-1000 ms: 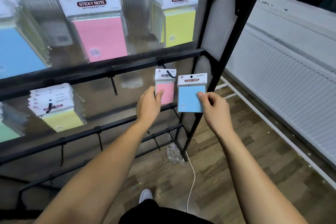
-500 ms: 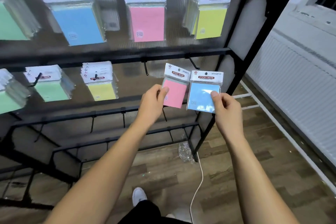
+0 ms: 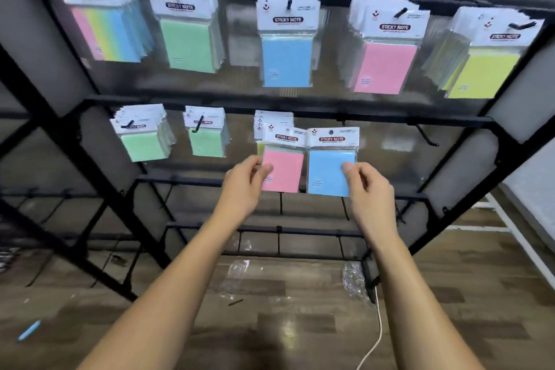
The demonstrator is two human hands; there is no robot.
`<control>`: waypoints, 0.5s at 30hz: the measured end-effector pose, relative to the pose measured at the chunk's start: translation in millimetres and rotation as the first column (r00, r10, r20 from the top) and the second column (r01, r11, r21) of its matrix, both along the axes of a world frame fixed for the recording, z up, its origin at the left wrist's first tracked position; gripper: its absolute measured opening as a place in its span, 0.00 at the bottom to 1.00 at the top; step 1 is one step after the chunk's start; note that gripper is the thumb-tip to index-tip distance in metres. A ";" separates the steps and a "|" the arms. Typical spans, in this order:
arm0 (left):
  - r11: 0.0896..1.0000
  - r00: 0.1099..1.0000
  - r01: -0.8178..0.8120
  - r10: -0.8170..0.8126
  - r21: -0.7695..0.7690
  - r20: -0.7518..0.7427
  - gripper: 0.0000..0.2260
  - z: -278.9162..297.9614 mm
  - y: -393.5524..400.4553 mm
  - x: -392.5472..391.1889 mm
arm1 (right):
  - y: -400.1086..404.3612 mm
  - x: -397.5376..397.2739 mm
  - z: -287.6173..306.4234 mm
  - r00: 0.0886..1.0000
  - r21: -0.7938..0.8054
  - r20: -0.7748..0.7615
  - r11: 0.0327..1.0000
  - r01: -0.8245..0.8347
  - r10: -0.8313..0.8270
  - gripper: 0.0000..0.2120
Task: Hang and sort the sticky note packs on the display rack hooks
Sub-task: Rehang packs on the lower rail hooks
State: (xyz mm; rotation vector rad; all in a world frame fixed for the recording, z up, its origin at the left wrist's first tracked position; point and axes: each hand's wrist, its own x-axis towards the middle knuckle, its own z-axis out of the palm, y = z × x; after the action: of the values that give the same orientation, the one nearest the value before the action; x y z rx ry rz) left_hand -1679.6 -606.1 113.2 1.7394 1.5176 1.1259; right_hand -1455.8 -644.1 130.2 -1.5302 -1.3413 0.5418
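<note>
Left hand [image 3: 240,186] fingers pinching pink pack [image 3: 283,170], right hand [image 3: 371,189] blue pack [image 3: 329,173]; "STICKY NOTE"

Two bare forearms with no sleeves, the left hand [image 3: 243,186] and right hand [image 3: 371,192] ungloved.

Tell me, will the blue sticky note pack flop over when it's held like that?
Probably not: the blue pack stands flat though the right hand pinches only one edge. It likely feels light, since fingers alone carry it. Its shiny wrapper may be a bit slippery.
</note>
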 end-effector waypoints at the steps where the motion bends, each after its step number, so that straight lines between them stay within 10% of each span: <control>1: 1.000 1.000 -0.013 0.013 0.005 0.000 0.11 2.1 0.7 -13.7 | 1.2 -13.8 2.1 1.000 0.010 -0.003 1.000 -0.005 0.005 0.18; 15: 0.994 0.990 0.092 -0.098 0.064 0.100 0.09 28.7 22.8 -137.9 | 12.5 -155.0 20.6 0.991 0.064 0.039 0.990 0.123 -0.125 0.16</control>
State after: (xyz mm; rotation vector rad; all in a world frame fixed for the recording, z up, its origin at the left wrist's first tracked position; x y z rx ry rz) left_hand -1817.5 -583.4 141.9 1.7457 1.3382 1.2028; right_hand -1610.9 -631.6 150.8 -1.5708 -1.2740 0.3881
